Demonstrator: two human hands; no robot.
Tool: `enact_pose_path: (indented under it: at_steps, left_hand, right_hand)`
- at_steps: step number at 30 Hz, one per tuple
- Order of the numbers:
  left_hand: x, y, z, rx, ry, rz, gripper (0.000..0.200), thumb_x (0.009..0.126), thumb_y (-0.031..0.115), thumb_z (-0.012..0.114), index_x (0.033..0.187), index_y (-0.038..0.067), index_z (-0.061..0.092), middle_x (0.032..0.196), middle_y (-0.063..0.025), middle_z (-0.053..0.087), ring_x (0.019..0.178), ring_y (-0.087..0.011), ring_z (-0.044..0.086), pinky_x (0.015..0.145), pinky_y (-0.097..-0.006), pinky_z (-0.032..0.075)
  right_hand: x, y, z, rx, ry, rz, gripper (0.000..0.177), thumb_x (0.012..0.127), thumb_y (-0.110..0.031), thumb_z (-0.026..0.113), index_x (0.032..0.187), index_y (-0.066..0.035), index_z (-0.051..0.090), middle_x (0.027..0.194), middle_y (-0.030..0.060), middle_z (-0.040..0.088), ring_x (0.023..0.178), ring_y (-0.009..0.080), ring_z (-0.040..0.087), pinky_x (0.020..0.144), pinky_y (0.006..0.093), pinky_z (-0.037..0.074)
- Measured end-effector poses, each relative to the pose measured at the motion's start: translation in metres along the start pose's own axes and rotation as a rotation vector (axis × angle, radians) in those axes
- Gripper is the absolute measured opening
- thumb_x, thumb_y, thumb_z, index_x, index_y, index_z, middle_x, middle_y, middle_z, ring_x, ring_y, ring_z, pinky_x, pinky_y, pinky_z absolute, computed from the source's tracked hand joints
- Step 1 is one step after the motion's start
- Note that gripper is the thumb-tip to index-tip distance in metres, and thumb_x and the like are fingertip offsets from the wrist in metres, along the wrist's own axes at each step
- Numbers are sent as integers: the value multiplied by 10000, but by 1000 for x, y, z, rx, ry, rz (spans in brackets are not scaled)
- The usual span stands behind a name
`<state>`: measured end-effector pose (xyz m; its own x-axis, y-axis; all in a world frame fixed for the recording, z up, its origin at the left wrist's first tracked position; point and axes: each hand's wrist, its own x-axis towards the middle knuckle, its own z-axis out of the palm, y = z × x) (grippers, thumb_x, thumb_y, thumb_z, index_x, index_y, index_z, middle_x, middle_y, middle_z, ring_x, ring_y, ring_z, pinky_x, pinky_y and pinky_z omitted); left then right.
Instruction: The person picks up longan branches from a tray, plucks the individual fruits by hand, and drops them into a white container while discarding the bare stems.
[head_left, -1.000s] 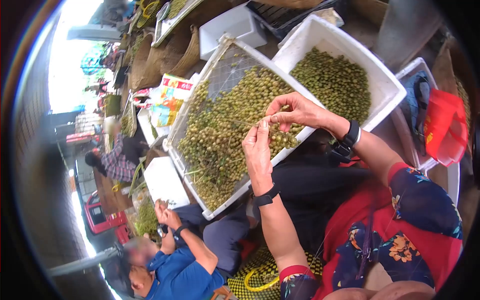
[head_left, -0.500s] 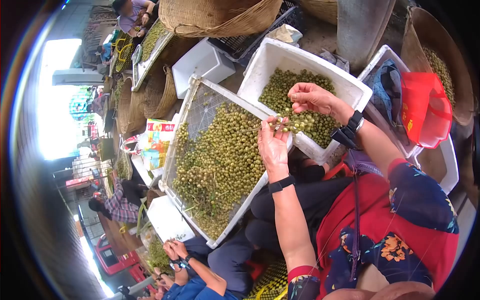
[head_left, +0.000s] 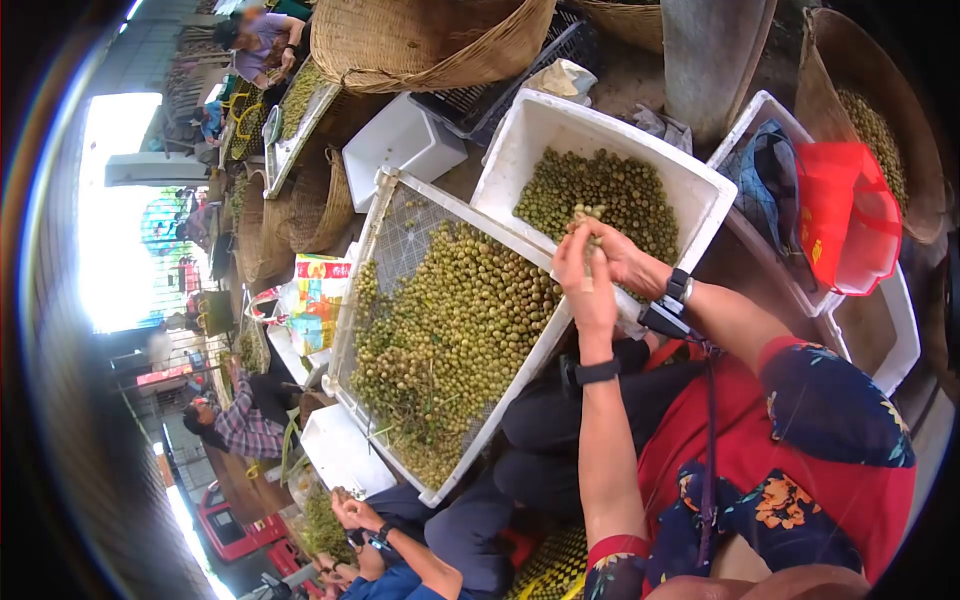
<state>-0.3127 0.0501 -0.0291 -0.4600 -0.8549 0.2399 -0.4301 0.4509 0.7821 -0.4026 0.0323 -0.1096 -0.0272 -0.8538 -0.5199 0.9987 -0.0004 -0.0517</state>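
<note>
We've got a sprig of small green fruits (head_left: 588, 222), round and olive-coloured, held up just over the near rim of the white foam box (head_left: 610, 108), stalk hidden.

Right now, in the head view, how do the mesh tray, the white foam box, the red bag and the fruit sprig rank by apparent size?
1. mesh tray
2. white foam box
3. red bag
4. fruit sprig, clearly the smallest
</note>
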Motion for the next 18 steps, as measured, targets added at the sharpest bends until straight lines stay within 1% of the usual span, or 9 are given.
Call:
enact_pose_path:
  at_steps: [1, 3, 5, 8, 11, 13, 14, 16, 18]
  left_hand:
    - [-5, 19, -8, 154, -11, 82, 315, 1002, 147, 472, 1297, 50, 522, 1194, -107, 569, 1086, -220, 575, 947, -317, 455]
    - [-12, 25, -18, 308, -15, 166, 318, 1008, 145, 451, 1308, 53, 499, 1176, -118, 573, 1042, -228, 602, 919, -324, 479]
    - [-18, 6, -32, -602, -219, -669, 329, 1024, 196, 428, 1323, 59, 443, 1141, -163, 576, 952, -281, 645, 858, -371, 527]
    - [-10, -13, -61, -1211, -457, -927, 411, 1032, 325, 418, 1271, -10, 423, 1066, -164, 592, 908, -278, 665, 784, -376, 559]
    - [-13, -19, -36, -943, -537, -955, 445, 1026, 359, 411, 1248, -26, 436, 1054, -163, 604, 866, -280, 673, 737, -380, 566]
    - [-13, -17, -16, -551, -527, -948, 457, 1013, 370, 410, 1153, -55, 504, 1020, -240, 635, 824, -346, 672, 727, -451, 548]
    - [-8, -14, -12, -565, -515, -953, 457, 1013, 370, 410, 1153, -55, 504, 1020, -240, 635, 824, -346, 672, 727, -451, 548]
    - [-5, -13, -5, 36, -449, -584, 482, 999, 344, 418, 1076, -119, 530, 957, -326, 632, 860, -433, 644, 778, -495, 503]
    - [-9, -4, 8, 99, -288, -604, 502, 988, 321, 413, 1064, -162, 529, 912, -374, 609, 921, -493, 604, 822, -509, 461]
  right_hand:
    - [5, -4, -1, -5, 0, 0, 293, 893, -419, 663, 973, -141, 619, 865, 39, 645, 828, 174, 606, 738, 350, 510]
    - [14, -15, 1, -36, 77, 5, 164, 909, -202, 633, 1027, -90, 614, 869, 35, 610, 733, 165, 573, 603, 257, 485]
    - [5, -29, 7, -133, -1, 33, 175, 887, -204, 668, 1012, -96, 609, 841, 32, 605, 691, 148, 569, 565, 273, 486]
    - [-11, -28, 12, -300, -99, 48, 214, 854, -152, 699, 1029, -98, 587, 813, 23, 599, 652, 113, 567, 510, 276, 479]
    - [-18, -2, 18, -591, -45, -258, 302, 823, -115, 715, 1079, -95, 557, 882, 13, 606, 725, 108, 572, 597, 264, 488]
    - [-21, 7, 11, -735, 4, -252, 307, 818, -154, 729, 1063, -94, 555, 883, 16, 596, 751, 119, 565, 622, 275, 483]
    - [-13, 7, 0, -764, 13, -235, 298, 821, -168, 729, 1049, -96, 550, 873, 21, 592, 745, 125, 562, 619, 280, 481]
    - [-8, -1, 8, -580, -7, -204, 295, 841, -234, 729, 1019, -107, 531, 859, 32, 592, 712, 128, 561, 611, 283, 489]
    - [-16, -10, 18, -441, 122, -93, 293, 887, -312, 693, 1015, -117, 516, 856, 34, 604, 688, 129, 560, 593, 274, 504]
